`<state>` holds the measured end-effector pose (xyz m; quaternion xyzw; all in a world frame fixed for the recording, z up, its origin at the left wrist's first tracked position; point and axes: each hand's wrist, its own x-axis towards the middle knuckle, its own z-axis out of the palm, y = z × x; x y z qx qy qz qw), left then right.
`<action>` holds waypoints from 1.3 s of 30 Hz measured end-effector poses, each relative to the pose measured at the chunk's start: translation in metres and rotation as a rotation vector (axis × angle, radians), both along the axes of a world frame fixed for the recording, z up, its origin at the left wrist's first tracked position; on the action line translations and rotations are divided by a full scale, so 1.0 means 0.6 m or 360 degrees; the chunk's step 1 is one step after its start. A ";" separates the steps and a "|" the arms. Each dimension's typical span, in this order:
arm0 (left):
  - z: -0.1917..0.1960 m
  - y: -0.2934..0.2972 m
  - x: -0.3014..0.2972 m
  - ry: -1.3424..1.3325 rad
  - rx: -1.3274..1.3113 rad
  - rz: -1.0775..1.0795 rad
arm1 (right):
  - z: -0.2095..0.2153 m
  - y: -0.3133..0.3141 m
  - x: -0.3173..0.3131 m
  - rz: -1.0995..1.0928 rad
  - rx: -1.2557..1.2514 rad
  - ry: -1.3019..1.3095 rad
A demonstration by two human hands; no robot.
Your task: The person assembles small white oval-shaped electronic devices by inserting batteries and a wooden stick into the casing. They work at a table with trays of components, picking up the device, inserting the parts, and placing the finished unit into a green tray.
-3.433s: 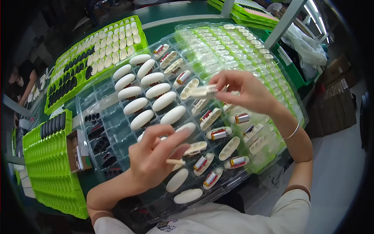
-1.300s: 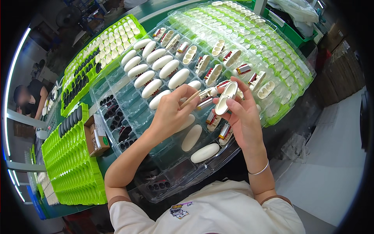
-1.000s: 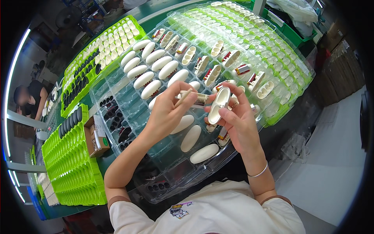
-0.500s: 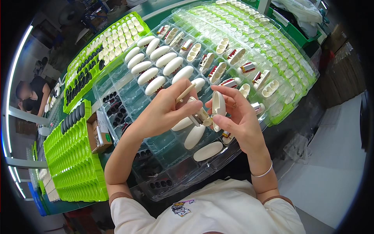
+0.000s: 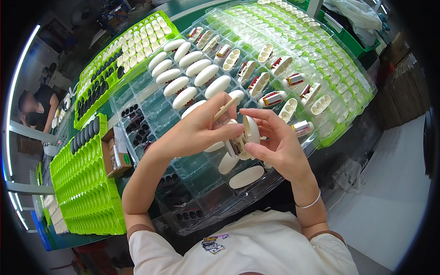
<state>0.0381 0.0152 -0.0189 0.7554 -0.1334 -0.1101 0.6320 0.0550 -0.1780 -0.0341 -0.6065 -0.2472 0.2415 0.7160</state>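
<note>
My left hand (image 5: pixel 201 126) pinches a small cream plastic inner part with metallic-looking pieces (image 5: pixel 234 145) between thumb and fingers. A thin beige stick (image 5: pixel 225 109) is tucked between the fingers of the same hand. My right hand (image 5: pixel 279 144), closed, grips a white oval shell (image 5: pixel 251 130) that stands on edge against the inner part. Fingers hide where the two meet. Below the hands is a clear compartment tray (image 5: pixel 197 172) with white oval shells (image 5: pixel 217 86) in rows. To their right are cream pieces with round hollows, some fitted with red and silver parts (image 5: pixel 272 98).
Bright green trays stand at the left, one with ribbed slots (image 5: pixel 85 197), another with small white and black pieces (image 5: pixel 137 43). Beside them is a cardboard box (image 5: pixel 114 153). Stacked clear trays (image 5: pixel 330 68) lie at the far right. Another person (image 5: pixel 43 107) sits at the far left.
The white shell in my right hand has moved slightly left and up against the cream inner part. My hands are closer together. The stick remains in my left hand.
</note>
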 end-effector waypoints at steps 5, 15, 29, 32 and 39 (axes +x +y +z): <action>0.010 0.001 0.001 0.0131 0.0094 0.0063 | -0.002 0.002 -0.003 -0.0003 0.0074 0.0156; 0.022 -0.004 0.004 0.0110 0.0083 -0.0006 | -0.009 0.009 -0.006 -0.0326 0.0395 0.0204; 0.005 -0.010 0.006 -0.0149 0.0006 0.0121 | -0.009 0.009 -0.006 -0.0406 0.0402 0.0167; 0.011 -0.009 0.005 -0.0077 0.0050 0.0101 | -0.008 0.010 -0.007 -0.0432 0.0366 0.0152; 0.011 -0.010 0.005 -0.0038 0.0006 0.0124 | -0.005 0.009 -0.007 -0.0446 0.0341 0.0145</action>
